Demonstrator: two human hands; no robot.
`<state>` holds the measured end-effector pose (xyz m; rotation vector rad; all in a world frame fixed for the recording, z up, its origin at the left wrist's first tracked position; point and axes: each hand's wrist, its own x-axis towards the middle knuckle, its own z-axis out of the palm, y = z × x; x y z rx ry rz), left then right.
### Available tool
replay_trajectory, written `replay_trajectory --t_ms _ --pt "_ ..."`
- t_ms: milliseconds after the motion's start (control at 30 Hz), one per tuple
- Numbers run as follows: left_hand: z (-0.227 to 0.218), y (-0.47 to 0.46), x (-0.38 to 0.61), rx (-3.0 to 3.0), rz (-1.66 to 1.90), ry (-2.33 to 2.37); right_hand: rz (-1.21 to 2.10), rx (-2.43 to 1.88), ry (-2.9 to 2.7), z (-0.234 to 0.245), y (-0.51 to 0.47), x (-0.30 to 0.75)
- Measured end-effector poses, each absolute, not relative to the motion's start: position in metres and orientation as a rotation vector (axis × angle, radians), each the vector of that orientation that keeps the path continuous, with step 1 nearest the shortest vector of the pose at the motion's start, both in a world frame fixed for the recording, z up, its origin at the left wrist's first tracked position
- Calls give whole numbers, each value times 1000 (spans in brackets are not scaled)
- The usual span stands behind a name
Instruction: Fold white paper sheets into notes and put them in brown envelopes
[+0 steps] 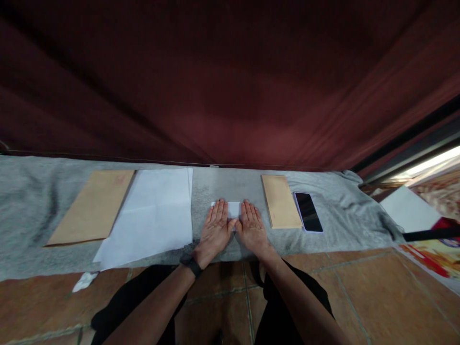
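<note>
Folded paper (233,209), long axis side to side, lies beneath the fingertips of left hand (215,231) and right hand (252,229); both palms spread flat, gripping nothing, equally near

Grey cloth (341,211); white sheets (154,211); tan envelopes (93,206); black-screened phone (308,212); dark red curtain (230,81); terracotta floor tiles (359,292); black wristband (191,264).
</note>
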<state>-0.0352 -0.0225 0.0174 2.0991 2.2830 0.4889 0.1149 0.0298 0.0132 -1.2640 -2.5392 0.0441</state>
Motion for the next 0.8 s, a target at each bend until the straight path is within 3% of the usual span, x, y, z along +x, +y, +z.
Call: replay_trajectory --t_ms 333,667,800 --pt "19 -28 -46 2067 397 2387 3 -1330 -2514 14 29 130" --pt "23 -29 -47 2023 554 2455 94 -1333 -2493 14 18 151" --pt "32 -33 -31 2331 595 2112 258 -1323 -2410 23 24 150"
